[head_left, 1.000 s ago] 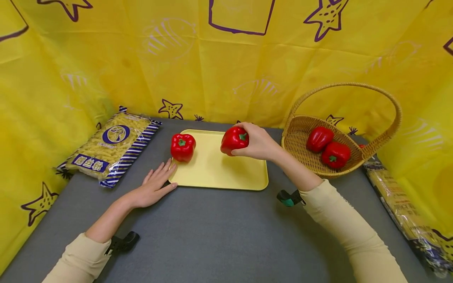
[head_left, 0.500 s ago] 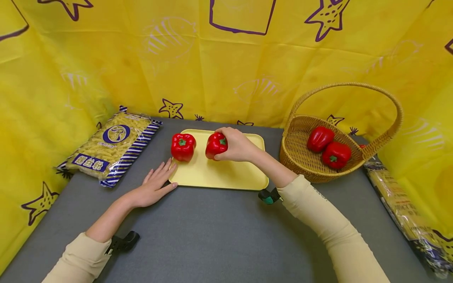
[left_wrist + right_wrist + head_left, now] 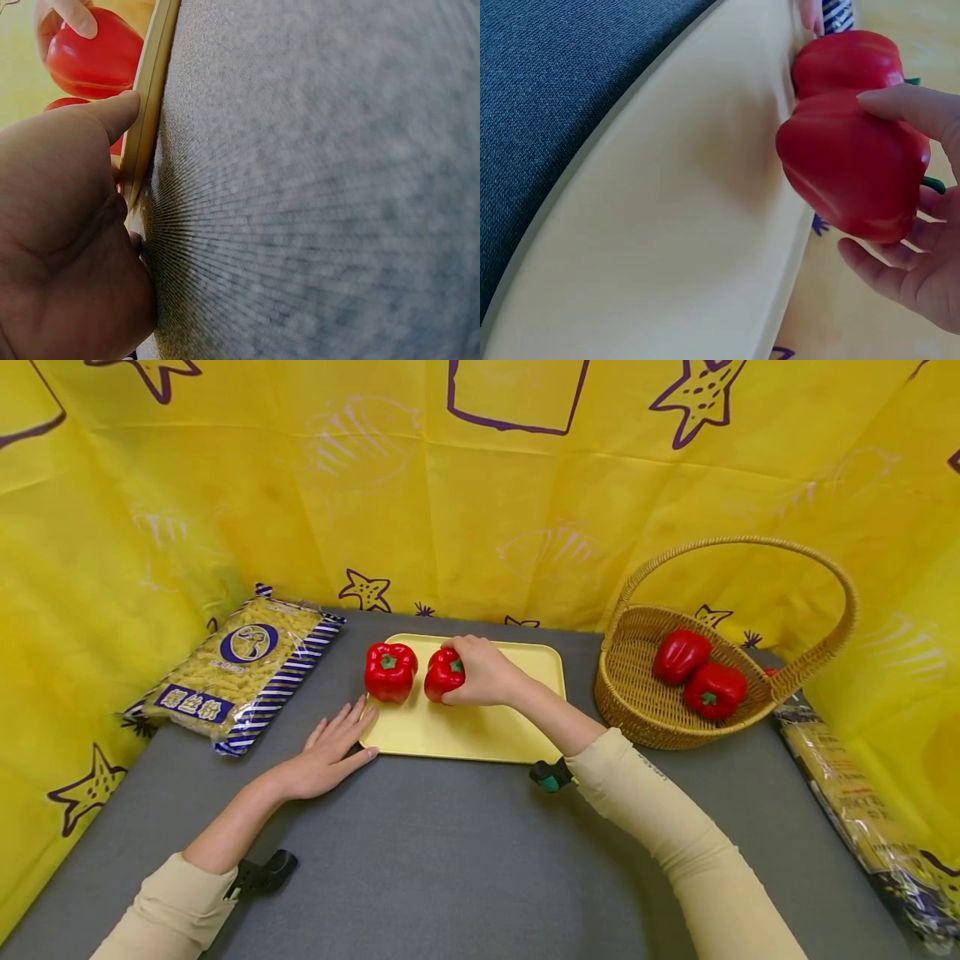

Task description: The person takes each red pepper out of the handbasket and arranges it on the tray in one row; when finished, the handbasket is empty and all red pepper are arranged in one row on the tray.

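My right hand (image 3: 486, 672) grips a red bell pepper (image 3: 444, 675) with a green stem, over the left half of the pale yellow tray (image 3: 517, 727). In the right wrist view the thumb lies on top of this pepper (image 3: 855, 165) and the fingers curl beneath. Just left of it, a second red bell pepper (image 3: 391, 672) stands upright at the tray's left end. My left hand (image 3: 330, 753) lies flat with straight fingers at the tray's left edge. The left wrist view shows its thumb against the tray rim (image 3: 150, 97).
At the right stands a wicker basket (image 3: 637, 710) with a tall handle and two red bell peppers (image 3: 697, 672) inside. A pasta bag (image 3: 240, 660) lies at the left, another clear package (image 3: 855, 802) along the right edge. A yellow printed cloth (image 3: 480, 527) hangs behind the grey table (image 3: 450, 860).
My right hand has carried its bell pepper leftward across the tray, close to the other one. The left hand has stayed in place.
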`<state>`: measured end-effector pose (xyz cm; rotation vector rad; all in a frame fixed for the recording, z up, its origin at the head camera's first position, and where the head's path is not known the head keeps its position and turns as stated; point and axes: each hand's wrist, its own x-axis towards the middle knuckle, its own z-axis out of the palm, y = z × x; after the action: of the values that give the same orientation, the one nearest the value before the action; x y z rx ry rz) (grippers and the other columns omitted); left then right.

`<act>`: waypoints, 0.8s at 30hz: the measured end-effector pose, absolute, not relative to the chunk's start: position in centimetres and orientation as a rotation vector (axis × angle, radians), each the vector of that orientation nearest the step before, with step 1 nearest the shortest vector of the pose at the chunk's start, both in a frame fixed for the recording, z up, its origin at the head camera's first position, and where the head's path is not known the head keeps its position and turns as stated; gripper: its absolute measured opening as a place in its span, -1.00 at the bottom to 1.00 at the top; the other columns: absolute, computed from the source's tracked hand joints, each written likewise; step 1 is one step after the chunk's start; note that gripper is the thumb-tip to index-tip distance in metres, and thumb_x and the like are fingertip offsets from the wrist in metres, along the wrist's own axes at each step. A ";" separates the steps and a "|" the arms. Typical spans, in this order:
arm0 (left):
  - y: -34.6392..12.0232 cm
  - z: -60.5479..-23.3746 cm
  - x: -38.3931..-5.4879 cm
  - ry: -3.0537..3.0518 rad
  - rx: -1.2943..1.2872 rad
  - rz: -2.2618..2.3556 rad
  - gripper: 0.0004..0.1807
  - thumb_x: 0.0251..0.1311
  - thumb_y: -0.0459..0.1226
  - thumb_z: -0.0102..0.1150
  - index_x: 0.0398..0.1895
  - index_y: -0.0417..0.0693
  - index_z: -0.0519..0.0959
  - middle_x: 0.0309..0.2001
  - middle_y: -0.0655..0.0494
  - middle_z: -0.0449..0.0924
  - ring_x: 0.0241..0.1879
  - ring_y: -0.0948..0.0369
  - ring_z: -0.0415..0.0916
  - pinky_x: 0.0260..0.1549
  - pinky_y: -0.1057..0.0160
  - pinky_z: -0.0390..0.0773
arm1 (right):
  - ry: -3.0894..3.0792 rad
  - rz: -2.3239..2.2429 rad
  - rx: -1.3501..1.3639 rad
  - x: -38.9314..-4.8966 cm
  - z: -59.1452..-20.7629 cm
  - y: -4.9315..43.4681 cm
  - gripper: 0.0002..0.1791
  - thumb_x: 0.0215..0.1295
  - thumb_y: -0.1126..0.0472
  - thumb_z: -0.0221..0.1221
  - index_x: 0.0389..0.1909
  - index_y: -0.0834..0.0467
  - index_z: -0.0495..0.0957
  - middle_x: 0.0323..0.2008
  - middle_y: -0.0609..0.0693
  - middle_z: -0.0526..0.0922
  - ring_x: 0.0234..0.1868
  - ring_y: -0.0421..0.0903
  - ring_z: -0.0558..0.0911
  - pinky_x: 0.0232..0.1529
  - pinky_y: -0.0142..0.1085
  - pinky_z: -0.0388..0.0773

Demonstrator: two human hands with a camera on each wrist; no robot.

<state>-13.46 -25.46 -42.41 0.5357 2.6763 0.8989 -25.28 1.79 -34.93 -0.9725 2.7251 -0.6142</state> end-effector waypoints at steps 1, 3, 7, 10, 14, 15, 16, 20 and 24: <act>-25.5 -42.4 -13.5 2.676 0.537 0.901 -0.26 0.50 0.00 -0.16 0.55 -0.15 -0.10 0.55 -0.13 -0.39 0.49 -0.19 -0.48 0.27 -0.35 -0.45 | 2.725 -0.612 -0.974 -25.3 -35.0 1.7 -0.17 0.03 0.00 0.42 0.29 0.23 0.32 0.10 0.08 0.49 0.10 0.02 0.43 0.05 -0.17 0.49; -25.4 -42.4 -13.5 2.677 0.543 0.903 -0.26 0.50 0.00 -0.16 0.55 -0.15 -0.10 0.55 -0.13 -0.39 0.49 -0.19 -0.48 0.27 -0.35 -0.45 | 2.729 -0.605 -0.980 -25.2 -35.0 1.4 -0.17 0.03 0.00 0.42 0.29 0.23 0.32 0.10 0.09 0.49 0.10 0.03 0.42 0.05 -0.17 0.49; -25.5 -42.6 -13.5 2.683 0.551 0.897 -0.26 0.50 0.00 -0.16 0.55 -0.14 -0.10 0.56 -0.12 -0.39 0.49 -0.19 -0.48 0.28 -0.35 -0.44 | 2.734 -0.585 -0.996 -25.2 -35.1 1.1 -0.17 0.03 0.01 0.42 0.28 0.23 0.32 0.11 0.09 0.49 0.12 0.02 0.42 0.07 -0.19 0.49; -25.5 -42.6 -13.5 2.686 0.550 0.891 -0.26 0.50 0.01 -0.17 0.56 -0.14 -0.10 0.56 -0.12 -0.40 0.49 -0.19 -0.47 0.28 -0.35 -0.44 | 2.740 -0.568 -1.007 -25.2 -35.3 0.8 -0.17 0.04 0.00 0.41 0.29 0.23 0.32 0.12 0.09 0.49 0.14 0.01 0.42 0.08 -0.20 0.48; -25.5 -42.5 -13.5 2.684 0.544 0.896 -0.26 0.50 0.01 -0.16 0.55 -0.14 -0.09 0.56 -0.12 -0.39 0.49 -0.19 -0.47 0.27 -0.35 -0.44 | 2.746 -0.574 -1.013 -25.2 -35.4 0.6 -0.16 0.03 -0.01 0.41 0.30 0.23 0.31 0.13 0.09 0.48 0.16 0.03 0.41 0.10 -0.20 0.46; -25.4 -42.5 -13.5 2.684 0.544 0.896 -0.26 0.50 0.01 -0.16 0.55 -0.14 -0.09 0.56 -0.12 -0.39 0.49 -0.19 -0.47 0.27 -0.35 -0.44 | 2.746 -0.577 -1.013 -25.2 -35.5 0.5 -0.15 0.03 -0.01 0.41 0.31 0.23 0.31 0.13 0.10 0.48 0.17 0.03 0.40 0.11 -0.19 0.46; -25.4 -42.5 -13.5 2.685 0.544 0.896 -0.26 0.50 0.01 -0.16 0.55 -0.14 -0.08 0.56 -0.13 -0.39 0.49 -0.19 -0.47 0.27 -0.35 -0.44 | 2.747 -0.579 -1.011 -25.2 -35.5 0.5 -0.14 0.03 -0.02 0.41 0.31 0.23 0.30 0.14 0.10 0.48 0.17 0.03 0.40 0.12 -0.18 0.46; -25.5 -42.5 -13.5 2.687 0.545 0.896 -0.26 0.49 0.01 -0.16 0.55 -0.13 -0.08 0.56 -0.13 -0.38 0.49 -0.20 -0.46 0.27 -0.35 -0.44 | 2.749 -0.587 -1.009 -25.2 -35.7 0.4 -0.13 0.04 -0.03 0.41 0.33 0.22 0.29 0.17 0.09 0.47 0.20 0.03 0.39 0.15 -0.17 0.45; -25.5 -42.6 -13.5 2.689 0.546 0.898 -0.27 0.49 0.01 -0.16 0.55 -0.13 -0.07 0.56 -0.13 -0.38 0.49 -0.20 -0.46 0.27 -0.35 -0.44 | 2.753 -0.604 -1.020 -25.2 -35.8 0.3 -0.12 0.04 -0.03 0.42 0.34 0.22 0.29 0.18 0.09 0.47 0.21 0.02 0.39 0.16 -0.17 0.44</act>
<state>-13.51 -25.48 -42.58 0.5460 2.6887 0.8982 -25.18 0.27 -35.78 -1.0201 2.7531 -0.6039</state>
